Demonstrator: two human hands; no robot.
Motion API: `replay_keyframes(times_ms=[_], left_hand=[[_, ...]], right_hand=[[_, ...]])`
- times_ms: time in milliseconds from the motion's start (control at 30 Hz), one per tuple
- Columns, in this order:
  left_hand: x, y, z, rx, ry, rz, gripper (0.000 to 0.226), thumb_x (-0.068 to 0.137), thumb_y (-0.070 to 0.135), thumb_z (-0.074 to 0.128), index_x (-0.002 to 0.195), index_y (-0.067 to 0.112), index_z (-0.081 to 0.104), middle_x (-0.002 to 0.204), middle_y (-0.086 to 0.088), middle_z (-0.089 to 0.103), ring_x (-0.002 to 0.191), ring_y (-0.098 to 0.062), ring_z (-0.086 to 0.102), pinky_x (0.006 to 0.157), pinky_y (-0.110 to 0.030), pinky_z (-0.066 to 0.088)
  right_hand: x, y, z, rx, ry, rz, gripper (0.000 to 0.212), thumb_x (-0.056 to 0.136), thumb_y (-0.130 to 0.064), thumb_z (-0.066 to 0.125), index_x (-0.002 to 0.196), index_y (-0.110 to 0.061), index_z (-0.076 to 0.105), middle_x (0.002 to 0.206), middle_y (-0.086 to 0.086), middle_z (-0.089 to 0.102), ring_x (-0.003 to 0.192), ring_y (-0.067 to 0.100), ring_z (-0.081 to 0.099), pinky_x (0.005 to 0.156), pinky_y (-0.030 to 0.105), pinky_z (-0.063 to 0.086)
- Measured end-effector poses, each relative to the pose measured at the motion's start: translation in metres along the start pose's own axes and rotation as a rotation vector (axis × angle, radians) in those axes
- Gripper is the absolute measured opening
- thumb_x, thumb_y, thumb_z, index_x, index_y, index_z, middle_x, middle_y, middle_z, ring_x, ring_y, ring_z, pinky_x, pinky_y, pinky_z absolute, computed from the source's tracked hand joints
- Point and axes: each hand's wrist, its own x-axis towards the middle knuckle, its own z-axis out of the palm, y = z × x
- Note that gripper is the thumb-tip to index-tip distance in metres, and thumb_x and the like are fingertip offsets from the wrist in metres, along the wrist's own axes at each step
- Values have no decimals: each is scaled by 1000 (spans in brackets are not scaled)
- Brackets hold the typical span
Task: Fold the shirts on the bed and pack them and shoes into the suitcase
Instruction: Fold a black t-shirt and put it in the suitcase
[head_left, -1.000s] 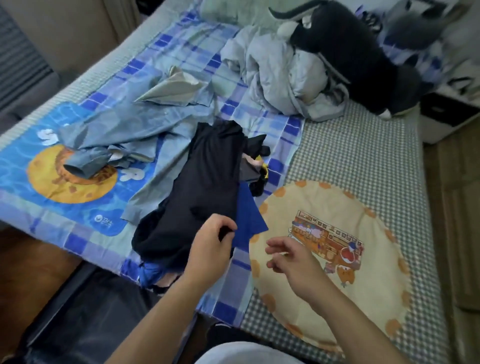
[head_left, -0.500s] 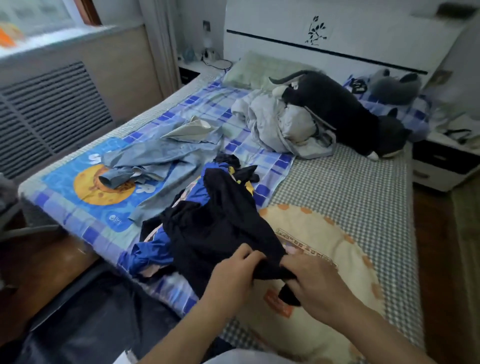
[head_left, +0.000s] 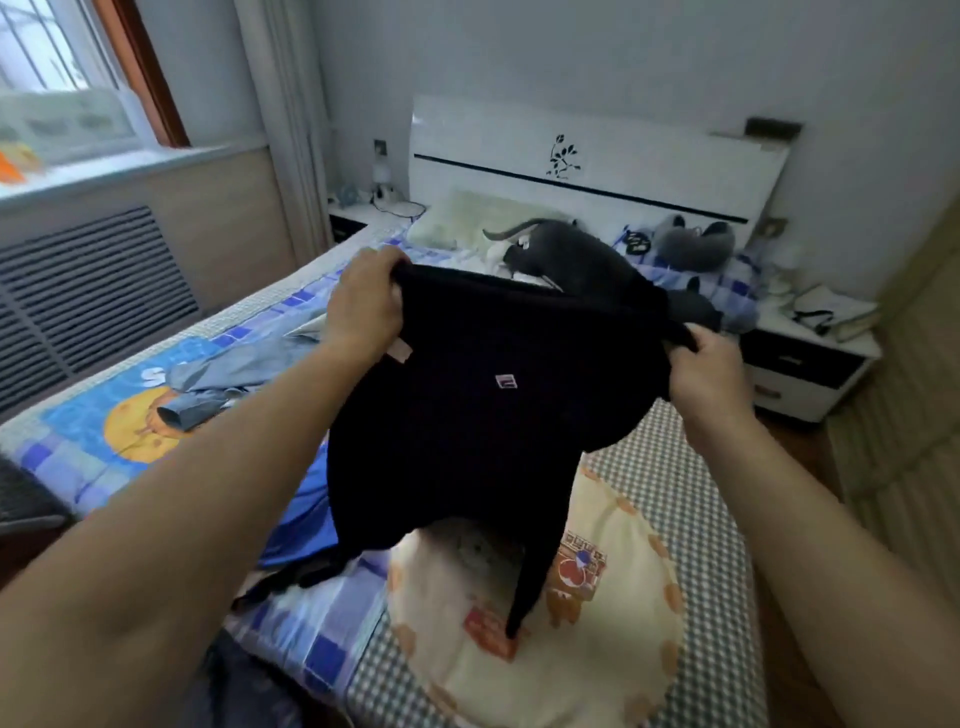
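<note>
- The left hand (head_left: 363, 306) has its fingers curled over the top edge of a black shirt (head_left: 483, 415), gripping one upper corner with the cloth bunched in the fist
- The right hand (head_left: 709, 371) pinches the opposite upper corner, fingers folded round a twisted bit of dark fabric
- Between the two hands the black shirt hangs spread out in the air above the bed (head_left: 691, 499), a small pale label (head_left: 505, 382) showing near its middle and a light tag (head_left: 397, 352) just below the left hand
- The shirt's lower edge trails down, one narrow dark end touching a round cream cushion (head_left: 613, 649) with a cartoon print that lies on the checked cover
- Under and to the left of the hanging shirt lies a blue garment (head_left: 301, 525), partly hidden, on the blue patterned blanket (head_left: 78, 436)
- Farther left on that blanket lies a crumpled light-blue denim shirt (head_left: 218, 382)
- Behind the held shirt, near the pillow (head_left: 467, 218), a dark grey plush toy (head_left: 566, 249) rests, with a second grey plush (head_left: 693, 241) by the white headboard (head_left: 597, 156)
- A white bedside cabinet (head_left: 810, 364) stands to the right of the bed
- No suitcase or shoes can be made out clearly
</note>
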Motion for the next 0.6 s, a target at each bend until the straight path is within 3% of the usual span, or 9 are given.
replay_keyframes(times_ms=[133,200,300,367,433,500,533,600], left_hand=[[55,73,-47,218,107,139,37,96,9,46,124,20,67,119,-16,55,110,-39,55,85,-46,46],[70,93,-53,181,23,45,39,94,5,43,122,18,67,119,-20,62,101,-44,62,81,-49,55],[82,114,-47,-625,-354,-225,38,102,4,34,126,19,60,116,-19,64,83,-29,68,66,-40,61],[63,120,-38,-915,-608,-177,46,108,11,38,148,34,41,117,0,61,84,-10,62,77,-33,52],[24,114,-17,-1045,-718,-181,68,105,7,48,156,44,24,136,8,53,104,-5,61,89,-31,49],[-41,106,17,-1146,-591,-285,55,99,9,54,148,32,44,138,3,56,122,-14,58,91,-31,50],[-81,101,35,-1175,-496,-365,46,95,18,58,140,25,54,131,2,62,122,-18,59,92,-31,49],[-152,94,68,-1123,-448,-428,54,83,37,68,133,21,57,123,2,67,118,-16,62,98,-30,48]], right_hand=[[19,-49,-39,4,75,-145,28,102,-9,48,86,-22,68,83,3,67,73,16,59,64,29,44],[13,-61,-50,-22,-22,-124,27,104,-14,50,88,-23,69,86,5,71,79,22,65,68,33,50],[-9,-66,-51,145,-350,-19,21,105,-16,51,108,-16,72,101,9,77,99,30,73,79,37,59],[-24,-70,-46,363,-525,53,27,105,-16,47,124,-9,66,117,11,74,110,29,70,85,36,59],[-33,-71,-38,586,-557,127,31,107,-20,43,131,-11,61,124,12,71,114,29,69,93,44,58],[-37,-67,-30,711,-531,235,36,107,-28,40,133,-12,59,126,13,70,114,32,68,92,52,57],[-39,-64,-25,738,-527,281,40,107,-32,40,135,-11,58,127,14,69,115,34,68,92,55,56],[-41,-53,-10,784,-503,335,46,105,-35,43,140,-8,55,130,17,67,116,36,67,87,57,58]])
